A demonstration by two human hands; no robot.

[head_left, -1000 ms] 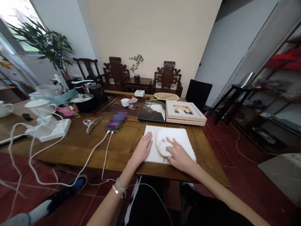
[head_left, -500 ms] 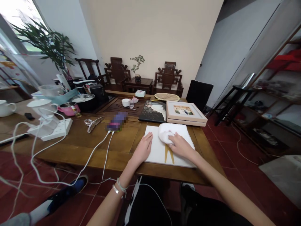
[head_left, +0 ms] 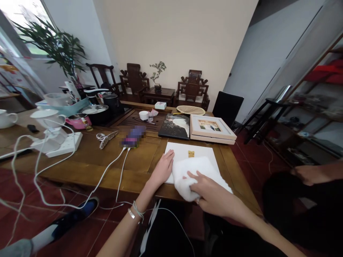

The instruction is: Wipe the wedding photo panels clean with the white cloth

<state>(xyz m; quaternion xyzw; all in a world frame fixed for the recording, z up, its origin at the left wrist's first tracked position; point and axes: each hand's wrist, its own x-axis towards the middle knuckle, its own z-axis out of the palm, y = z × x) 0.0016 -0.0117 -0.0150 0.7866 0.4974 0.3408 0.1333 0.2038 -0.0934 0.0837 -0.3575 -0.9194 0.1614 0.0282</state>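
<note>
A flat white board [head_left: 203,148] lies at the table's front edge, with a small gold marking [head_left: 191,154] on its upper part. My left hand [head_left: 164,165] rests on the board's left side, fingers stretched out and lying flat. In my right hand [head_left: 206,187] is a fluffy white towel [head_left: 193,167], pressed down over the lower part of the board. The towel hides the lower part of the gold marking and hangs a little past the front edge.
Behind the board lie a dark photo panel [head_left: 174,126] and a pale picture frame [head_left: 213,129]. To the left are a phone [head_left: 133,136] on charging cables, a hair claw [head_left: 107,138] and a power strip [head_left: 66,144]. At right, another person's hand [head_left: 312,175] shows.
My right hand has drawn the towel down the board toward me, baring the top and covering the lower gold shape. My left hand stays put. Another person has appeared at right.
</note>
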